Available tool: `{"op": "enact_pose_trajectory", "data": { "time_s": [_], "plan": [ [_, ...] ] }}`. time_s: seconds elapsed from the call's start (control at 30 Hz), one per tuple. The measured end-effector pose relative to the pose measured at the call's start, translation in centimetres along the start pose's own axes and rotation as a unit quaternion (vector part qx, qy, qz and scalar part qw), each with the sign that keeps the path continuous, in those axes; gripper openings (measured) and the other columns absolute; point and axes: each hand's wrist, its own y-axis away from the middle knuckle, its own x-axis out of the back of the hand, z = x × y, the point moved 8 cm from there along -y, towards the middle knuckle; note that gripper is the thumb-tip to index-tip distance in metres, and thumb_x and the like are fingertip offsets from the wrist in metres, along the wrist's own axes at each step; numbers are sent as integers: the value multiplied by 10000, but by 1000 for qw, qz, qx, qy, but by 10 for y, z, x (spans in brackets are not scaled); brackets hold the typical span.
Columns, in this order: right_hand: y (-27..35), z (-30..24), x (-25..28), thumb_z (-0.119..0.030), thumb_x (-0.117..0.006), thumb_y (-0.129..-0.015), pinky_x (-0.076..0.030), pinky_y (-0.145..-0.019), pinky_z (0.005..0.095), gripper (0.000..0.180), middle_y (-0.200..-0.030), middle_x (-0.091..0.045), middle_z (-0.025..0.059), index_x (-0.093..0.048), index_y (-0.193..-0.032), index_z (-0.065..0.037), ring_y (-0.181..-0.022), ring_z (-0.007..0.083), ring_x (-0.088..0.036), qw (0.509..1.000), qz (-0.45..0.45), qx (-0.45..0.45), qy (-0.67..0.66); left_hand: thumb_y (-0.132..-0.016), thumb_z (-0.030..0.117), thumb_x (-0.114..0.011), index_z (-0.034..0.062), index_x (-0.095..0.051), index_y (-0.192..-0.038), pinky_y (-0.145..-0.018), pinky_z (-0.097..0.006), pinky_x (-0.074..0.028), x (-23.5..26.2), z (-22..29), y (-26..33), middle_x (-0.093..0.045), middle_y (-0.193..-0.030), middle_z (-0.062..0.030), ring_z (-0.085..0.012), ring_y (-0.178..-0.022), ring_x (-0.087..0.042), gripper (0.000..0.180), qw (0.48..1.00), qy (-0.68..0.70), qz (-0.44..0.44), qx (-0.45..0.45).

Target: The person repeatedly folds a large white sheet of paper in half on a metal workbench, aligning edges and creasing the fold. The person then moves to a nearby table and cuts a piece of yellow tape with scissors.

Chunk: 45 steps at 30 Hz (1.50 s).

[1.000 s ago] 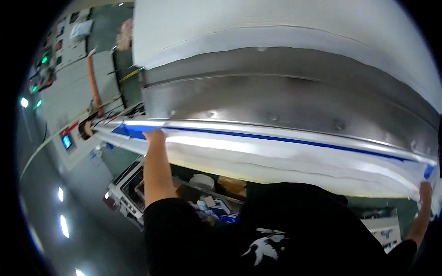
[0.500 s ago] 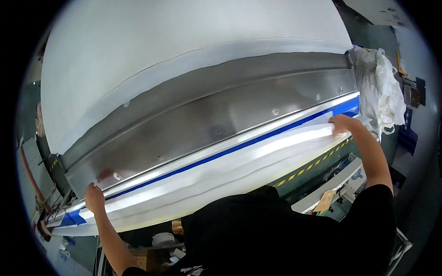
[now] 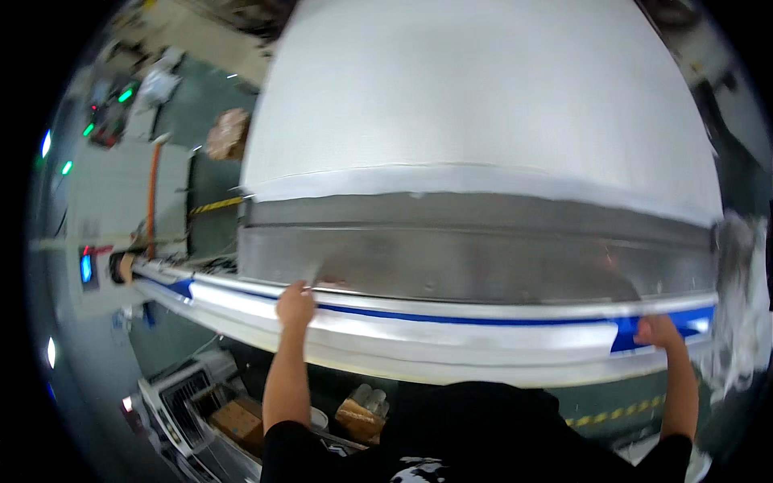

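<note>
A long white sheet [image 3: 483, 336] drapes along a white rail-like edge, with a narrow blue strip [image 3: 451, 318] showing above it. My left hand [image 3: 296, 304] is closed at this edge, over the blue strip and beside the lower border of a grey metal plate [image 3: 499, 262]. Far to the right, my right hand [image 3: 658, 330] has curled fingers over a wider blue patch [image 3: 626, 334], just past the white sheet's end. Motion blur and the fingers hide what either hand pinches.
A broad white web [image 3: 475, 97] stretches away behind the metal plate. Crumpled clear plastic [image 3: 741, 298] hangs at the right end. Below left stand a cardboard box [image 3: 240, 423] and a white-framed unit [image 3: 189, 394]. Yellow-black tape [image 3: 620, 412] marks the green floor.
My view has swung left, so the plate and edge now lie nearly level. My left hand stays near the plate's lower border; my right hand remains toward the right end.
</note>
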Motion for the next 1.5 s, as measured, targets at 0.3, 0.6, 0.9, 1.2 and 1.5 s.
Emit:
{"op": "enact_pose_trajectory", "data": {
  "time_s": [0.3, 0.6, 0.9, 1.2, 1.5],
  "plan": [
    [6, -87, 33, -188, -666, -785, -521, -625, 320, 208, -711, -683, 135, -683, -823, 16, -651, 209, -667, 967, 94, -49, -230, -842, 211, -564, 94, -676, -1026, -784, -427, -510, 18, 50, 21, -679, -979, -125, -323, -885, -645, 246, 983, 116, 87, -114],
    [-15, -183, 66, -156, -546, -912, -544, -649, 318, 257, -760, -697, 160, -665, -916, 71, -689, 215, -694, 955, 120, 14, -272, -833, 152, -586, 72, -666, -938, -736, -424, -504, 20, 99, 54, -664, -878, -132, -329, -825, -629, 154, 922, 255, 53, -285],
    [-52, -304, 102, -275, -531, -943, -501, -697, 361, 294, -811, -697, 139, -685, -923, -25, -760, 256, -675, 981, 107, 76, -143, -903, 287, -556, 53, -652, -974, -781, -450, -498, -13, 134, 104, -665, -929, -150, -322, -853, -634, 264, 854, 216, -92, -464],
    [-81, -388, 114, -261, -550, -945, -508, -722, 343, 301, -827, -692, 164, -654, -1068, -7, -764, 237, -676, 970, 87, 111, -200, -868, 219, -619, 61, -605, -1089, -981, -434, -415, -16, 114, 142, -625, -1094, -120, -282, -1063, -579, 271, 851, 228, -81, -466],
    [-118, -569, 205, -251, -543, -914, -485, -676, 391, 225, -860, -666, 134, -657, -960, -63, -758, 316, -629, 940, 151, 289, -100, -821, 188, -616, 77, -619, -1084, -886, -448, -457, 20, 84, 8, -602, -1133, -142, -333, -1026, -581, 285, 883, 291, 96, -356]
  ]
}}
